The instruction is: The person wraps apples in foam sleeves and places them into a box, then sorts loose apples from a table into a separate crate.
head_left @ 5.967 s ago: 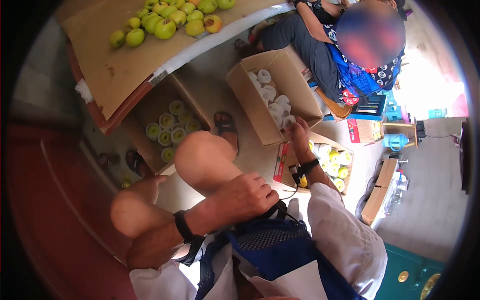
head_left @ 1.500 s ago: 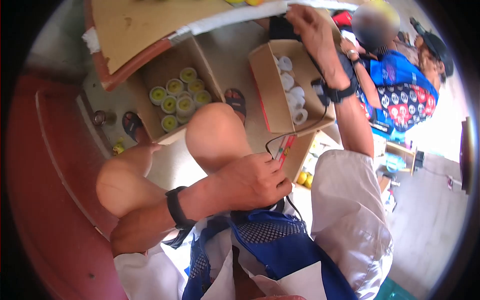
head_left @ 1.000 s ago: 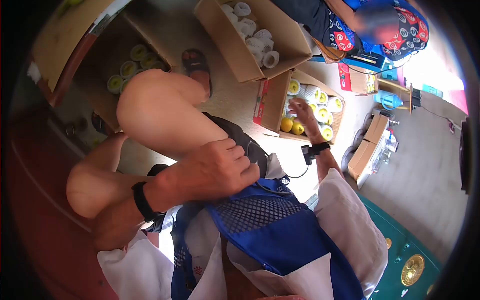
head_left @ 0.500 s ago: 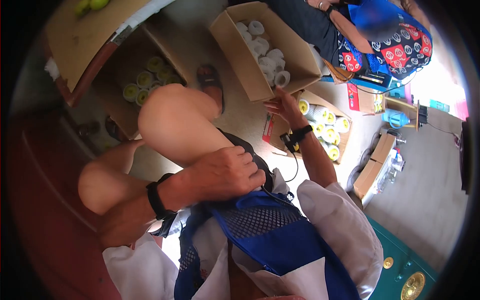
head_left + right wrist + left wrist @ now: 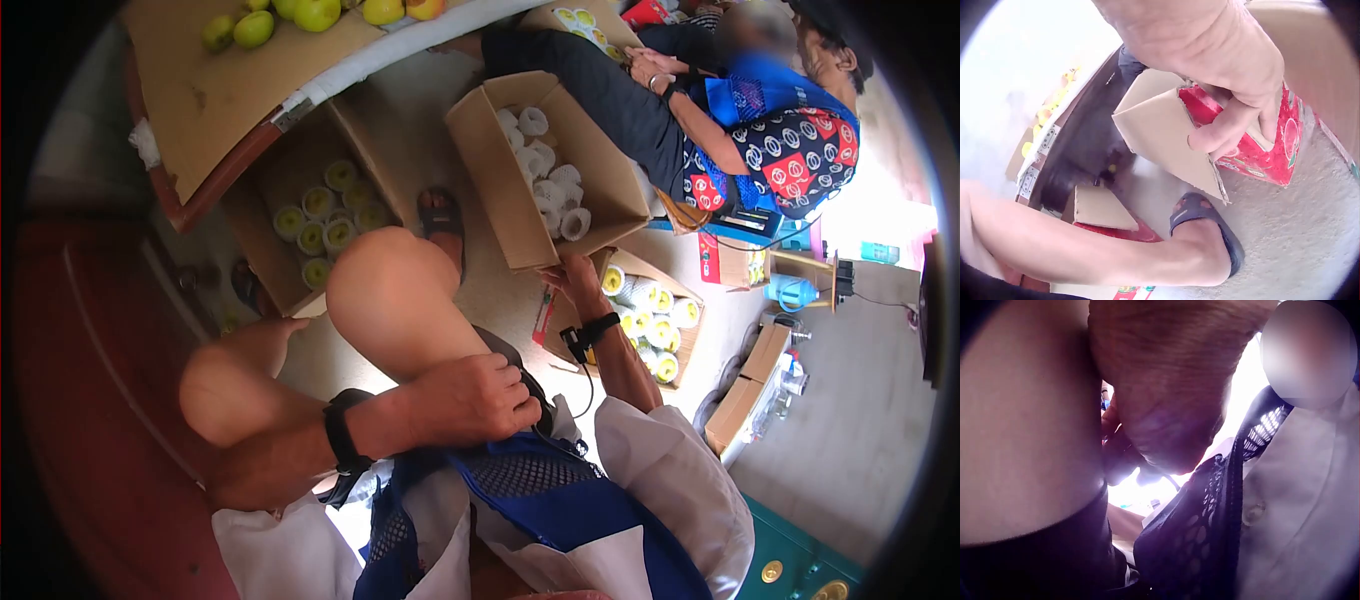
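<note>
Here's the right hand (image 5: 573,284) gripping the carton (image 5: 500,200) at its near edge, white foam sleeves (image 5: 575,223) inside! Left hand (image 5: 478,400), loosely curled, rests against the thigh (image 5: 415,325).

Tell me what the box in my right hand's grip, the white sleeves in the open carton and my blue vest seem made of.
Box: corrugated cardboard, by its rough cut edge; plain tan inside, slightly glossy red print outside.
White sleeves: probably matte plastic foam, going by their netted surface.
Blue vest: likely synthetic cloth, partly open mesh; the exact fibre can't be told.
</note>
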The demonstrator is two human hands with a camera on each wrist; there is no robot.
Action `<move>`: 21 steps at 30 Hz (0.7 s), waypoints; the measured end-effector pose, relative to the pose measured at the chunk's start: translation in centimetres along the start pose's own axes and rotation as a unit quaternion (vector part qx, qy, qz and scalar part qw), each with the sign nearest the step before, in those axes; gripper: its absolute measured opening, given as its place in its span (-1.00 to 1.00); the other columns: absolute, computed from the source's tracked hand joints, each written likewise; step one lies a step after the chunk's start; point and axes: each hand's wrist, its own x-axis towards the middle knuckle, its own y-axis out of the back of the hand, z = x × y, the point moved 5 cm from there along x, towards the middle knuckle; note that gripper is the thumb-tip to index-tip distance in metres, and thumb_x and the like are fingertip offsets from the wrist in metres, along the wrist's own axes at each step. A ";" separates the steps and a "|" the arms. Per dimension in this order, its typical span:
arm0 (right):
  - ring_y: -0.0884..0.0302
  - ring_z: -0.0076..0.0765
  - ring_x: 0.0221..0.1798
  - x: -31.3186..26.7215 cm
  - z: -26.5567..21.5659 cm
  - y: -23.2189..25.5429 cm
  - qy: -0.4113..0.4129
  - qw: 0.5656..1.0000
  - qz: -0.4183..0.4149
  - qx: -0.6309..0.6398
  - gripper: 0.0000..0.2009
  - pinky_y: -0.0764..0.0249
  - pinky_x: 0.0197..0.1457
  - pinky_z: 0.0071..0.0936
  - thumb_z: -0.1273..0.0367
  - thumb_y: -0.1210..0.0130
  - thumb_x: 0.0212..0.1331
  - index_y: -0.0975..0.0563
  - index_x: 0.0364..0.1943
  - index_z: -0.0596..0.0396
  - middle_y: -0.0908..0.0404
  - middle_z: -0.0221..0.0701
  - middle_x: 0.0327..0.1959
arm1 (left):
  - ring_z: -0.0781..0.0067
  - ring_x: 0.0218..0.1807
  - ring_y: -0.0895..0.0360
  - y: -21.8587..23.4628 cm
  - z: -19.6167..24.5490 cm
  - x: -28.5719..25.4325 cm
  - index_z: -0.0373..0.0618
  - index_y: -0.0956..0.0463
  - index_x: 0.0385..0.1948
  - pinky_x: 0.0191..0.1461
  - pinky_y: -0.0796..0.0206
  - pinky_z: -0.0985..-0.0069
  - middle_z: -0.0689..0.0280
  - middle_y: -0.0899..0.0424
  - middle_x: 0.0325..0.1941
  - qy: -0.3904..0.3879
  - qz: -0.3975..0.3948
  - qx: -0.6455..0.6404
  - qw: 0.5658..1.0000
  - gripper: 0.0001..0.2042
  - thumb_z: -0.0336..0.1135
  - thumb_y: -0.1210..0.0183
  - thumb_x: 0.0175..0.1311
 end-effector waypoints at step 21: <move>-0.74 -0.17 -0.29 4.3 1.2 3.7 0.072 0.993 0.001 -0.091 -0.67 -0.77 -0.25 -0.29 0.36 0.00 0.35 -0.59 0.00 0.39 -0.69 -0.14 -0.18 | 0.40 -0.35 -0.58 0.6 -0.3 1.4 -0.07 -0.47 -0.41 -0.23 -0.43 0.46 0.38 -0.52 -0.51 0.000 -0.029 -0.030 0.999 -0.92 -0.35 -0.16 0.11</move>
